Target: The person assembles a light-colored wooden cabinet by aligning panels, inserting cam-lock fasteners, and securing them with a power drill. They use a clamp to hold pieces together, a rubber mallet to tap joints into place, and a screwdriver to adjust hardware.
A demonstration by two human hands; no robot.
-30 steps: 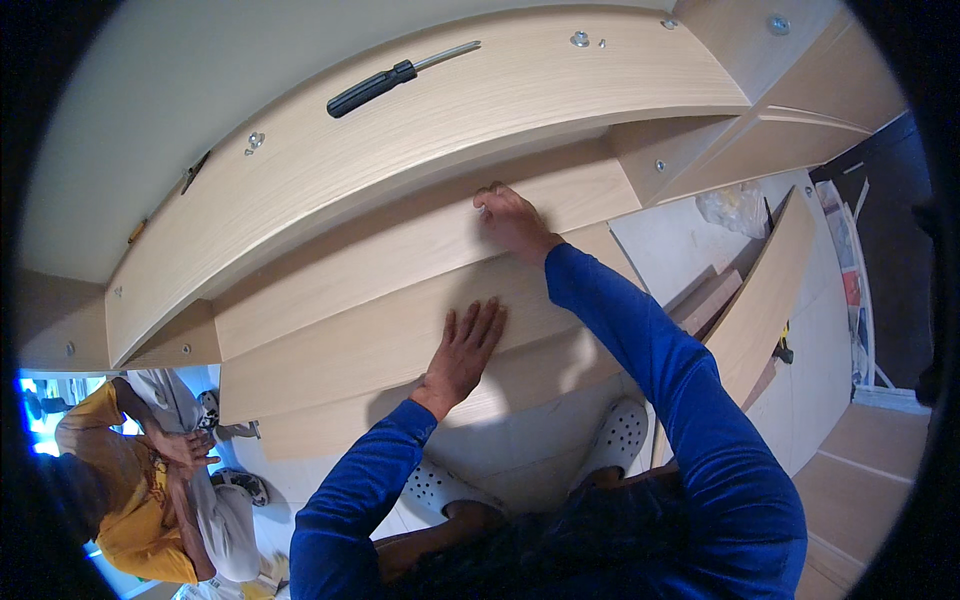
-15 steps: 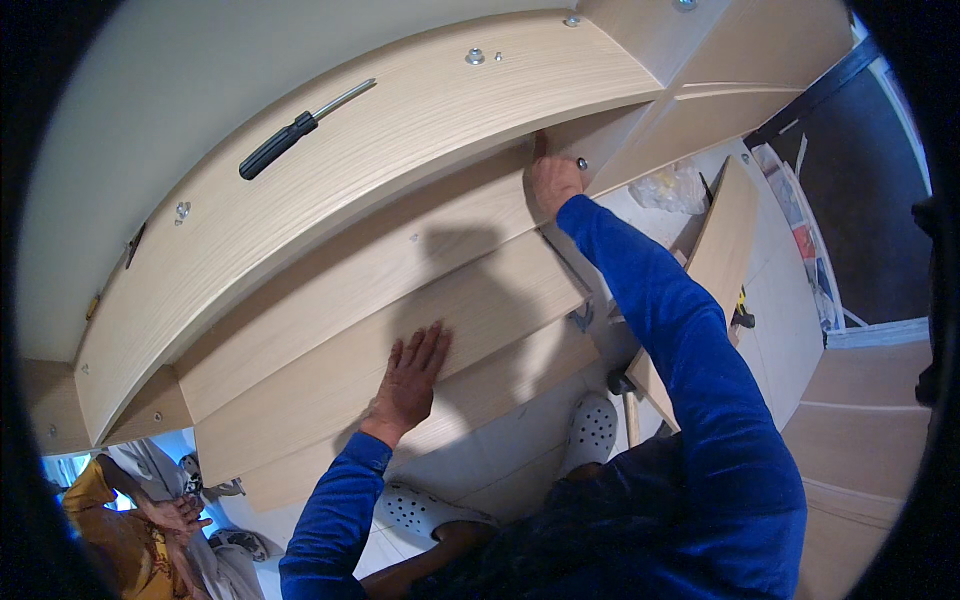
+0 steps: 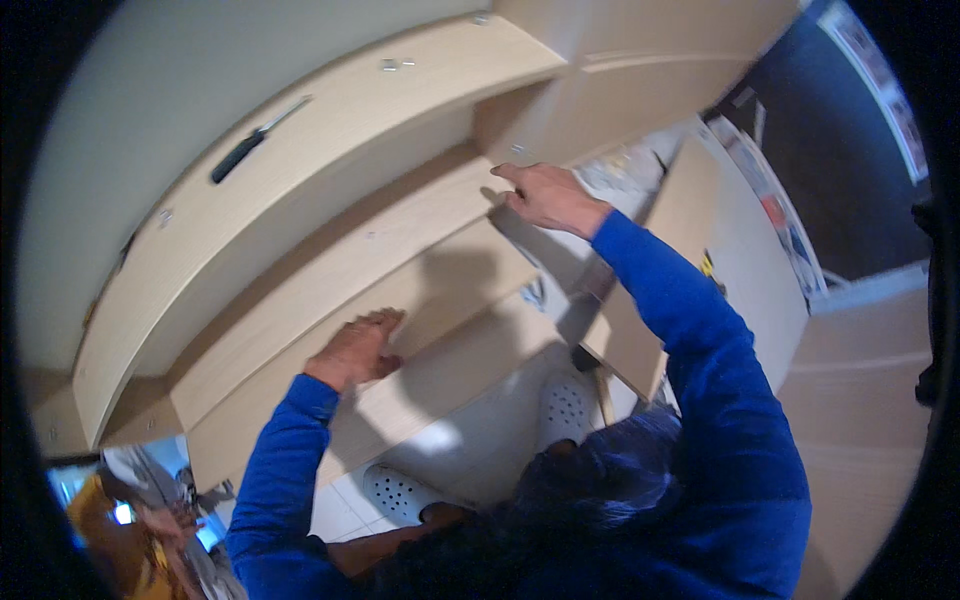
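My left hand [image 3: 355, 350] lies with its fingers stretched out on a long pale wooden board [image 3: 430, 308] inside the cabinet-like frame, its thumb apart near the board's lower edge. My right hand [image 3: 552, 198] hovers past the boards' right end, index finger extended and the others loosely bent, with nothing visible in it. It is nearest to a metal fitting [image 3: 517, 149] on the side panel. Behind the board runs another pale board [image 3: 370, 222]. Above both, a long shelf board [image 3: 330, 130] carries a black-handled screwdriver [image 3: 240, 155] and small metal fittings [image 3: 390, 65].
Further right, a loose board [image 3: 650, 270] leans by a clear plastic bag [image 3: 625, 168] and a yellow-and-black tool [image 3: 707, 264]. A black-headed, wooden-handled tool [image 3: 604, 395] lies near my light clogs [image 3: 565, 405]. Another person [image 3: 115, 525] is at the lower left.
My right hand has drawn back from the inner corner by the side panel, its finger now pointing leftward. My left hand has slid left along the board. The whole view has shifted.
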